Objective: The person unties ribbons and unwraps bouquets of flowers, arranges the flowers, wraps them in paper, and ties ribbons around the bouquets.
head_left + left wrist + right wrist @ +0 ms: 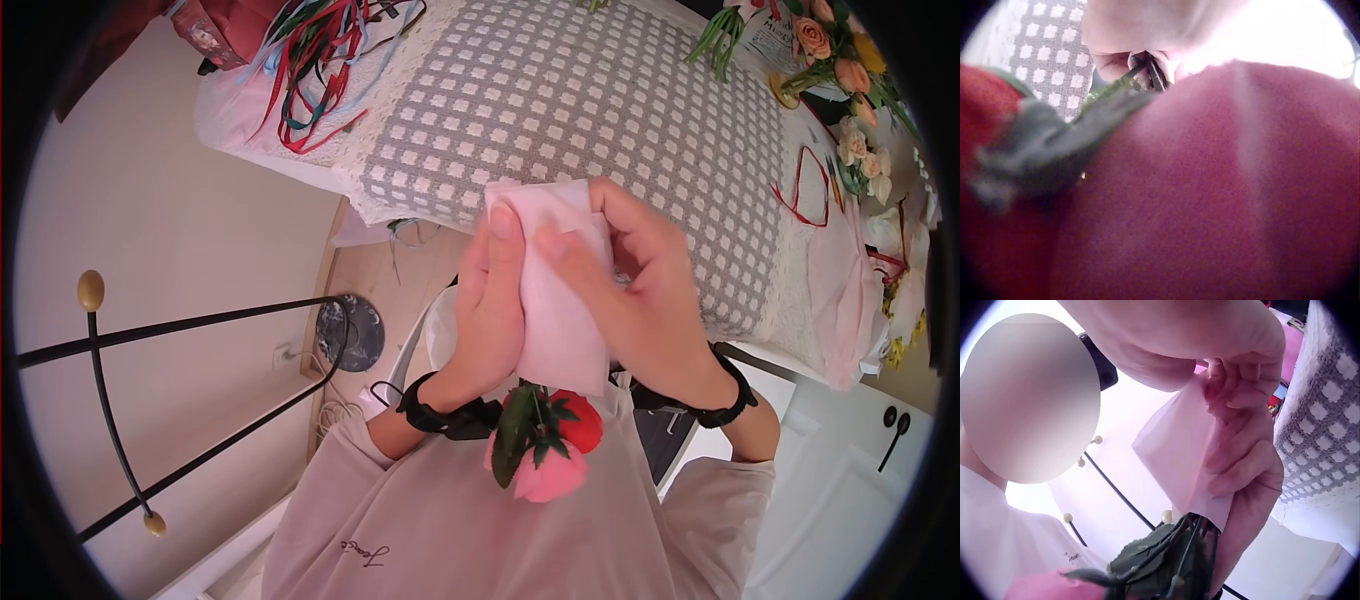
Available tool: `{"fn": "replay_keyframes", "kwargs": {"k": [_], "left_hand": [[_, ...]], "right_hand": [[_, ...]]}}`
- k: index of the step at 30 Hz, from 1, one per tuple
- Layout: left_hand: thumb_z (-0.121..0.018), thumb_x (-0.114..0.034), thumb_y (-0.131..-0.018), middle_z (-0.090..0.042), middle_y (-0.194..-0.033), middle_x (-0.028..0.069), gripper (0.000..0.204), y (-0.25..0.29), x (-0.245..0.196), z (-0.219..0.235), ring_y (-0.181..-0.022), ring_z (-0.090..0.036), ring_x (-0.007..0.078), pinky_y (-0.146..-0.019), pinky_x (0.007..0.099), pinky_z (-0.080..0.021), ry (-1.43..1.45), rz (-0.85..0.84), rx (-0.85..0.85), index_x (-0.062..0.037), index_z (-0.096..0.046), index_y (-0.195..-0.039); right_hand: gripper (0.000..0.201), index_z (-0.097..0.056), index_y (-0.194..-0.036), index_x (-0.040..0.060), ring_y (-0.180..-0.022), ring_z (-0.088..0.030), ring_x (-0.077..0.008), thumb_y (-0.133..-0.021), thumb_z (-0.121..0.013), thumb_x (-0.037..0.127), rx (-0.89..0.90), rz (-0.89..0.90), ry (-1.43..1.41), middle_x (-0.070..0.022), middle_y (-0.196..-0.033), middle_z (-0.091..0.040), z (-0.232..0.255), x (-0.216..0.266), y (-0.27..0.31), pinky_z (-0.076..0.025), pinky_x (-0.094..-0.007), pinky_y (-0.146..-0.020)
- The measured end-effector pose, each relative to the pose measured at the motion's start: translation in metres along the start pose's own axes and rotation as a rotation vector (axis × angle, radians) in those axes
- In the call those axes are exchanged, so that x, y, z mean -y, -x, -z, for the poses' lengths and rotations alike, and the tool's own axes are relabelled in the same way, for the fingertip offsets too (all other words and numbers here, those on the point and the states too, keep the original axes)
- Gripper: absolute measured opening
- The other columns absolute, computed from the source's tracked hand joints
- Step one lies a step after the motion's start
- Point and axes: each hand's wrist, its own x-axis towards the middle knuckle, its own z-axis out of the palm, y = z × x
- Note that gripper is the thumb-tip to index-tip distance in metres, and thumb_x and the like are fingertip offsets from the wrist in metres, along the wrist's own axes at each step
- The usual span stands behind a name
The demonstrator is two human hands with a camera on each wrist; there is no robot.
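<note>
Pale pink wrapping paper [562, 330] is rolled around flower stems in front of the person's chest. Out of its near end hang a red flower [583, 425] and a pink flower [550, 474], blooms toward the body, with a green leaf [514, 435]. The left hand [492, 315] grips the roll from the left, its fingers curled round behind, as the right wrist view shows. The right hand [655, 305] holds the roll's other side, thumb across the paper. Up close in the left wrist view, the pink flower [1229, 187] covers much of the stems.
A table with a grey-and-white checked cloth [560, 110] lies beyond the hands. Red and dark ribbons [310, 80] lie at its left. Orange roses [812, 40], pale flowers [865, 160] and pink fabric [840, 285] are at the right. A black metal rack [200, 320] stands left.
</note>
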Motion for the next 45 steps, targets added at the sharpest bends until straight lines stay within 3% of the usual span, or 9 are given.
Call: {"fn": "replay_keyframes", "kwargs": {"k": [7,9,18,23,30,34,36,43,45], "left_hand": [[-0.027,-0.055,-0.113,-0.068,-0.120,0.0137,0.066,0.002,-0.004,0.003,-0.103,-0.072,0.0184,-0.085,0.0322,-0.059,-0.027,0.034,0.051,0.0002,-0.053,-0.137],[-0.041,-0.044,-0.114,-0.069,-0.110,0.0051,0.048,0.002,-0.005,-0.002,-0.091,-0.068,0.0083,-0.077,0.0251,-0.056,0.134,0.054,0.048,-0.0036,-0.055,-0.134],[-0.076,-0.016,-0.098,-0.068,-0.116,0.0042,0.046,-0.002,-0.005,-0.001,-0.098,-0.067,0.0088,-0.080,0.0271,-0.057,0.155,0.092,0.138,-0.0042,-0.054,-0.137],[-0.073,-0.017,-0.100,-0.069,-0.116,0.0054,0.042,0.000,-0.010,-0.002,-0.098,-0.068,0.0097,-0.080,0.0272,-0.057,0.144,0.009,0.045,-0.0030,-0.055,-0.135],[-0.068,-0.026,-0.104,-0.072,-0.100,0.0065,0.034,-0.008,-0.022,0.004,-0.079,-0.070,0.0108,-0.066,0.0260,-0.056,0.144,-0.100,0.062,-0.0016,-0.060,-0.127],[-0.065,-0.032,-0.105,-0.072,-0.095,0.0056,0.035,-0.007,-0.023,0.000,-0.074,-0.069,0.0100,-0.061,0.0254,-0.055,0.123,-0.138,0.005,-0.0016,-0.062,-0.123],[-0.063,-0.034,-0.106,-0.071,-0.094,0.0049,0.035,-0.006,-0.024,0.004,-0.075,-0.068,0.0087,-0.061,0.0243,-0.053,0.136,-0.189,0.051,-0.0020,-0.063,-0.119],[-0.057,-0.049,-0.103,-0.069,-0.090,0.0081,0.051,-0.005,-0.022,0.008,-0.072,-0.066,0.0133,-0.061,0.0274,-0.052,0.203,-0.080,0.011,-0.0001,-0.062,-0.114],[-0.045,-0.047,-0.104,-0.051,-0.069,0.0070,0.042,-0.005,-0.029,-0.003,-0.059,-0.047,0.0194,-0.052,0.0336,-0.039,0.218,-0.030,-0.024,-0.0070,-0.052,-0.093]], "right_hand": [[0.012,-0.064,-0.101,0.0008,-0.079,-0.055,-0.0007,-0.106,-0.064,0.012,0.004,0.005,-0.086,0.0043,-0.089,-0.061,0.001,-0.009,-0.004,-0.045,-0.0212,-0.067],[0.012,-0.064,-0.101,0.0009,-0.079,-0.054,-0.0008,-0.105,-0.064,0.012,-0.006,-0.002,-0.096,0.0045,-0.088,-0.061,0.002,-0.010,-0.003,-0.044,-0.0214,-0.067],[0.012,-0.061,-0.096,0.0008,-0.077,-0.053,-0.0029,-0.101,-0.067,0.010,-0.057,0.049,0.044,0.0019,-0.084,-0.059,0.011,-0.014,-0.002,-0.044,-0.0239,-0.064],[0.020,-0.055,-0.099,-0.0002,-0.071,-0.056,-0.0055,-0.099,-0.070,0.013,-0.123,0.034,-0.074,-0.0029,-0.079,-0.062,0.005,-0.007,0.009,-0.045,-0.0253,-0.059],[0.038,-0.062,-0.118,-0.0044,-0.078,-0.067,-0.0203,-0.097,-0.076,0.024,0.262,-0.013,0.055,-0.0136,-0.095,-0.069,0.003,-0.003,0.032,-0.053,-0.0307,-0.068],[0.039,-0.060,-0.128,-0.0053,-0.093,-0.068,-0.0183,-0.100,-0.072,0.019,0.279,0.057,0.003,-0.0144,-0.105,-0.069,-0.001,-0.013,0.029,-0.055,-0.0306,-0.079],[0.035,-0.060,-0.130,-0.0064,-0.107,-0.065,-0.0138,-0.103,-0.068,0.014,0.295,-0.162,-0.277,-0.0120,-0.112,-0.069,-0.003,-0.011,0.028,-0.055,-0.0306,-0.089],[0.027,-0.066,-0.120,-0.0067,-0.099,-0.065,-0.0087,-0.101,-0.072,0.012,0.326,-0.272,-0.441,-0.0056,-0.108,-0.070,-0.005,-0.023,0.022,-0.056,-0.0276,-0.088],[0.022,-0.068,-0.109,-0.0062,-0.095,-0.067,-0.0085,-0.099,-0.075,0.012,0.313,-0.256,-0.436,-0.0045,-0.103,-0.070,-0.006,-0.030,0.022,-0.056,-0.0265,-0.085]]}}
